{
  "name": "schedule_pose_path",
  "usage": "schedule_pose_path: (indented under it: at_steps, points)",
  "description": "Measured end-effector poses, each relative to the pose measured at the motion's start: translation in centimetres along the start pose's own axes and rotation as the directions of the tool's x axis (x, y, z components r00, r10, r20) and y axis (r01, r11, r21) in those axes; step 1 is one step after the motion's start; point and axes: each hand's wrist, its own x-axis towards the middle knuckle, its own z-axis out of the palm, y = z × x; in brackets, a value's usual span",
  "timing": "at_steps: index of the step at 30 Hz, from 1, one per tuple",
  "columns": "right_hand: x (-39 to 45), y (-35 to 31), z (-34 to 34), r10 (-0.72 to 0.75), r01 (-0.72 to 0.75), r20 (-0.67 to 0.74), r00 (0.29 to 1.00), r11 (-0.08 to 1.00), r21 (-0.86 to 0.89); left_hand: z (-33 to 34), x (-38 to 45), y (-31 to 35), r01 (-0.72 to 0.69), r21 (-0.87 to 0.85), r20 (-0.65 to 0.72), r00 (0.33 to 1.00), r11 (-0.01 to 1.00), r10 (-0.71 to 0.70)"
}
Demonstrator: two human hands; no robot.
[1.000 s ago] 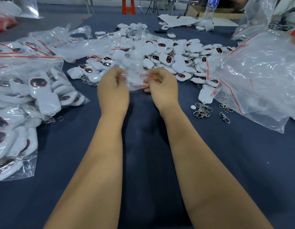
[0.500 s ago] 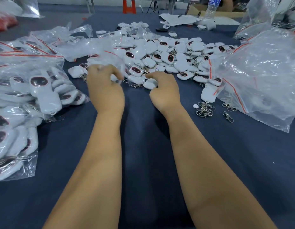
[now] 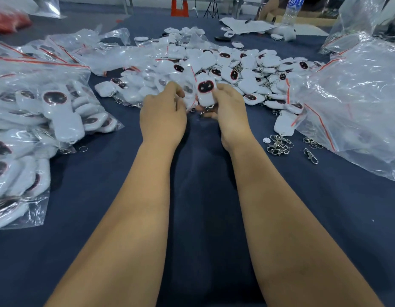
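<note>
Lifts toy keyring point(image 3: 206, 91) off near edge of pile point(image 3: 247, 69), gripped upright in right hand point(image 3: 230, 111). Sets left hand point(image 3: 163, 114) just beside it, fingers curled on small clear bag point(image 3: 190, 94). Indicates bagging next.

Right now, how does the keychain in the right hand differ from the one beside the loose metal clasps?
The held keychain stands upright in the right hand, dark red-rimmed face showing. The lying keychain rests on the cloth, no face visible. Both are white and rounded.
</note>
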Motion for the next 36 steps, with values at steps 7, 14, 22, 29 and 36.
schedule_pose_path:
  at_steps: [7, 14, 22, 29, 36]
  points:
    - [0.4, 0.3, 0.4, -0.004, -0.004, 0.077, 0.997, 0.995, 0.104, 0.2, 0.0, 0.0, -0.02, -0.008, 0.136, 0.991, 1.0, 0.021]
    - [0.6, 1.0, 0.6, -0.042, 0.03, 0.103, 0.994, 0.994, 0.108, 0.0, -0.1, 0.5, 0.042, -0.169, 0.156, 0.988, 0.985, -0.016]
    - [0.7, 1.1, 0.8, -0.072, 0.082, 0.068, 0.995, 0.985, -0.152, 0.1, 0.4, 0.9, 0.15, -0.429, 0.136, 0.986, 0.891, -0.101]
    - [0.8, 1.3, 0.9, -0.06, 0.071, 0.069, 0.996, 0.983, -0.171, 0.3, 0.6, 0.9, 0.226, -0.544, 0.156, 0.974, 0.808, -0.167]
    - [1.0, 1.4, 0.6, -0.011, 0.026, 0.102, 0.995, 0.989, -0.148, -0.2, 0.5, 0.9, 0.308, -0.554, 0.241, 0.948, 0.773, -0.205]
